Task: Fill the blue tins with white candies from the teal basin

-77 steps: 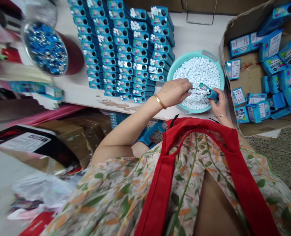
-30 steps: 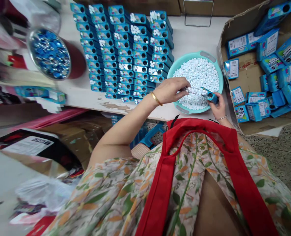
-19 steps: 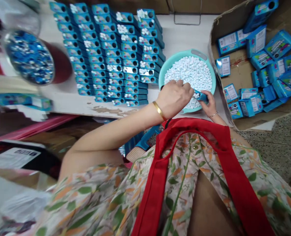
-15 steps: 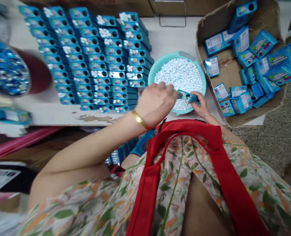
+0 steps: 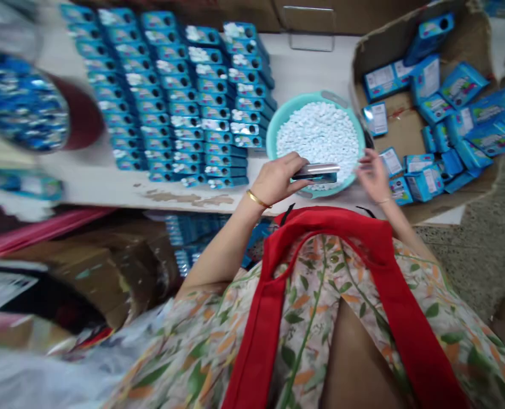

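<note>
My left hand (image 5: 280, 179), with a gold bangle at the wrist, grips one end of a slim blue box (image 5: 326, 177) over the front of a round turquoise basin (image 5: 273, 116). The box's upper side looks shiny silver, perhaps from glare. Small white pellets (image 5: 316, 133) fill the basin. At the basin's right rim, my right hand (image 5: 374, 177) is slightly blurred, its fingers apart and nothing visible in them. Rows of blue boxes (image 5: 216, 88) lie stacked to the left, their holed ends facing me; white pieces show on many of those ends.
A cardboard carton (image 5: 357, 62) at the right holds several blue packets and boxes. On the far left stands a dark red tub (image 5: 82, 116) of blue and silver wrapped pieces. A wire handle (image 5: 312, 42) lies behind the basin. Cardboard boxes (image 5: 120, 267) sit below the table edge.
My right hand has let go of the blue box and moved right to the basin's rim. My left hand now holds the box alone, turned lengthwise. The view has shifted slightly.
</note>
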A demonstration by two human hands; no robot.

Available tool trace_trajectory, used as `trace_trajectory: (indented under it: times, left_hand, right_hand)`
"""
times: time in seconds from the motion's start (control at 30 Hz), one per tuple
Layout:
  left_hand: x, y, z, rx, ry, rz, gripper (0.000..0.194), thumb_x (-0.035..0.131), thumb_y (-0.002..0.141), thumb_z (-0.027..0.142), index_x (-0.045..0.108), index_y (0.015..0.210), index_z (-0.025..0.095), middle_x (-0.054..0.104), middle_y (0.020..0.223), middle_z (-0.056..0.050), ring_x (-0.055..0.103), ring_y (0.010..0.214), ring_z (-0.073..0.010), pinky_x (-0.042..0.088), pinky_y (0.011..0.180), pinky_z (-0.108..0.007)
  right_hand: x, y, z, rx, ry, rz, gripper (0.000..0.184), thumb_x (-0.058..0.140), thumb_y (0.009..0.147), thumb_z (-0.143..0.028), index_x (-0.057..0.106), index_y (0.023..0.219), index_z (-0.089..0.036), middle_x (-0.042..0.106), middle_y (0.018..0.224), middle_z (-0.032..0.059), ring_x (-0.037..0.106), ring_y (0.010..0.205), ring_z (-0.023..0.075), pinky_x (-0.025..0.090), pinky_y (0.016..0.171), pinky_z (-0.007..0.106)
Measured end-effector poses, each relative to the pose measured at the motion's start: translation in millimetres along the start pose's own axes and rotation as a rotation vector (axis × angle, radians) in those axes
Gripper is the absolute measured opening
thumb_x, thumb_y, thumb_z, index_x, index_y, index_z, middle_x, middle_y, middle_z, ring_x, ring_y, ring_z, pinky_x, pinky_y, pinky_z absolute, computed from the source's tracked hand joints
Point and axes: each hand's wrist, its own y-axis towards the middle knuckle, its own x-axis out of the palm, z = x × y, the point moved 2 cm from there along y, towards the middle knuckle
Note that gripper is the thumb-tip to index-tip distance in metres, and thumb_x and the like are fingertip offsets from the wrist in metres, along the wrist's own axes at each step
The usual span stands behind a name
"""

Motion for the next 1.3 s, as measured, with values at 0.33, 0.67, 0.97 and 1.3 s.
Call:
trace_trajectory:
  times: [0.33, 0.67, 0.97, 1.3]
  left_hand:
    - [-8.6, -74.9, -113.9, -0.616, 0.155, 0.101, 0.034, 0.066, 0.102, 0.042, 0.068, 0.13, 0.023, 0.068, 0.132, -0.015, 0.068, 0.117, -0.0337, 0.053, 0.095, -0.041]
    - [32.1, -17.9, -157.1, -0.679, 0.078, 0.081, 0.055, 0.067, 0.1, 0.03, 0.054, 0.152, 0.017, 0.054, 0.159, -0.023, 0.064, 0.136, -0.0356, 0.054, 0.105, -0.041]
    - [56.7, -27.5, -67.9, -0.337, 0.057, -0.288, 0.024, 0.058, 0.106, 0.024, 0.073, 0.124, 0.018, 0.071, 0.134, -0.017, 0.071, 0.125, -0.0328, 0.057, 0.103, -0.041]
    - [142.4, 77.9, -11.6, -0.471, -0.138, -0.126, 0.034, 0.045, 0.11, 0.016, 0.064, 0.137, 0.01, 0.061, 0.152, -0.023, 0.068, 0.132, -0.0347, 0.055, 0.11, -0.044]
  right_hand:
    - [-107.6, -12.1, 66.6, 0.759, -0.723, 0.092, 0.082, 0.105, 0.061, -0.026, 0.023, 0.065, -0.035, 0.064, 0.079, 0.0131, 0.071, 0.121, 0.0499, 0.045, 0.102, 0.072]
    - [-102.5, -24.2, 66.8, 0.666, -0.547, 0.193, 0.068, 0.096, 0.068, -0.031, 0.028, 0.065, -0.037, 0.034, 0.07, -0.007, 0.073, 0.103, 0.0443, 0.049, 0.103, 0.069]
    - [-97.7, -27.4, 7.9, 0.105, -0.037, 0.58, 0.051, 0.086, 0.073, -0.055, 0.057, 0.108, -0.031, 0.077, 0.124, 0.016, 0.077, 0.117, 0.0336, 0.06, 0.113, 0.06]
    - [-10.9, -38.1, 21.8, 0.176, 0.417, 0.195, 0.064, 0.097, 0.067, -0.061, 0.072, 0.116, -0.027, 0.083, 0.115, 0.0049, 0.08, 0.108, 0.0259, 0.067, 0.106, 0.051]
